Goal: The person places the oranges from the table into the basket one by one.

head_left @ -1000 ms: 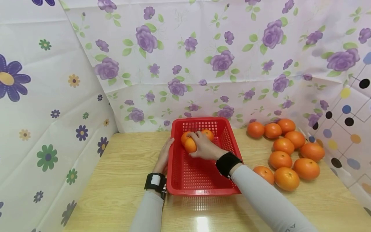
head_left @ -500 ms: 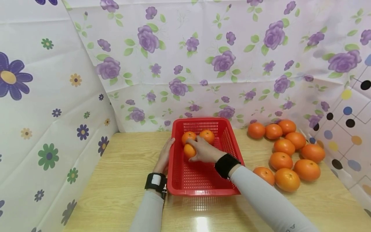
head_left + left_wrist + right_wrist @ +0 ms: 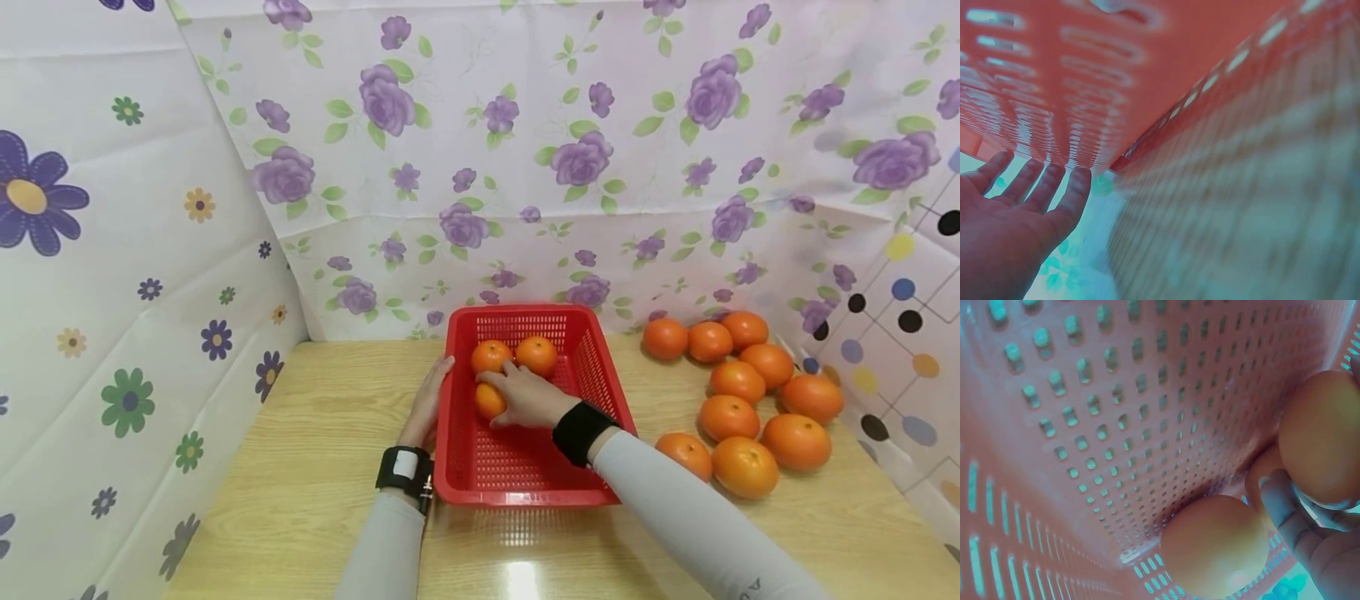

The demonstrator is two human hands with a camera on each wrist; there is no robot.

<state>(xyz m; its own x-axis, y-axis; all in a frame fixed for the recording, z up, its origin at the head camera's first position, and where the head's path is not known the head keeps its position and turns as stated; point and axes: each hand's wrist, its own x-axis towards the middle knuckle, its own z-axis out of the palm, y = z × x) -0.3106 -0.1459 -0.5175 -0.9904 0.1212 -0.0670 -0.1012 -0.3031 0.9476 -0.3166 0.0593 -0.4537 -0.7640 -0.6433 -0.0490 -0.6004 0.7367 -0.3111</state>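
Observation:
A red plastic basket [image 3: 517,497] with slotted walls stands on the table. My left hand [image 3: 426,404] lies along the outside of its left wall; the left wrist view shows the fingers [image 3: 1075,194] nearly straight by the slots. Inside the basket, my right hand [image 3: 528,397] grips an orange [image 3: 491,402] near the left wall, partly covering it. Two more oranges sit behind that hand: one orange [image 3: 491,357] at the back left and another orange [image 3: 536,356] to its right. The right wrist view shows the held orange [image 3: 1322,437] beside the curled fingers [image 3: 1285,503].
Several loose oranges [image 3: 738,382] lie on the wooden table [image 3: 315,467] to the right of the basket. A flowered cloth [image 3: 465,167] hangs behind, and patterned cloths close off the left and right sides.
My right hand has brought the held orange slightly down and nearer to me, away from the back left orange, which shows more fully. The left hand stays at the basket wall.

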